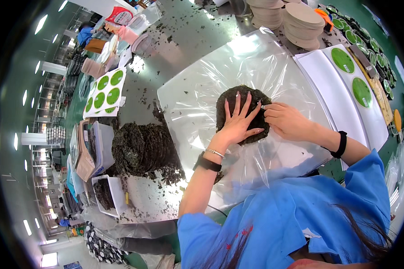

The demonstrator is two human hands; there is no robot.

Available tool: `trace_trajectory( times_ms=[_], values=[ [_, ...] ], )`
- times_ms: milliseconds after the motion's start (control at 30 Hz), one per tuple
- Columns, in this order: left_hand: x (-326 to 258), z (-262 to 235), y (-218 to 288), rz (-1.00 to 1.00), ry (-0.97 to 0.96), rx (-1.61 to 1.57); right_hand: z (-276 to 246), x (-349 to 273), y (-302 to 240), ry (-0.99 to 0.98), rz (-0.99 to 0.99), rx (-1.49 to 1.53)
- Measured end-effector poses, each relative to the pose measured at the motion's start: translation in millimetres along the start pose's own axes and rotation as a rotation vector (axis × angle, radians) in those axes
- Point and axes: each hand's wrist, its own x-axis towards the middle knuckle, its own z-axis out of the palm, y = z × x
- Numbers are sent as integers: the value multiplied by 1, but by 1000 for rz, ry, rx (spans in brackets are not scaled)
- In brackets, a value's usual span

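A dark, round disc of what looks like dried seaweed (221,113) lies on clear plastic film (193,101), which wrinkles outward around it. My left hand (239,122) rests flat on top of the disc with its fingers spread. At the disc's right edge, my right hand (286,119) has its fingers bent and pressed together. Whatever may be between those fingertips is too small to make out. A thick stack of similar dark discs (143,149) leans over on the metal table to the left, with loose flakes around it.
Stacks of round beige card discs (303,26) stand at the far right. White sheets with green round labels (343,60) lie beyond my right arm; more label sheets (107,92) sit at left. A white box (120,193) holding dark pieces and a plastic bin (106,144) flank the stack.
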Motion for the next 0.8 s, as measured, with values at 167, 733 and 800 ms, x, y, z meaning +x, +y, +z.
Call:
trace_trajectory(
  times_ms=[167, 733, 800],
  values=[
    [6, 5, -3, -67, -179, 25, 10, 12, 3, -92, -48, -60],
    [-69, -30, 17, -65, 36, 287, -4, -148, 4, -271, -160, -78],
    [-68, -19, 16, -70, 44, 302, -7, -138, 4, -144, -104, -25]
  ],
)
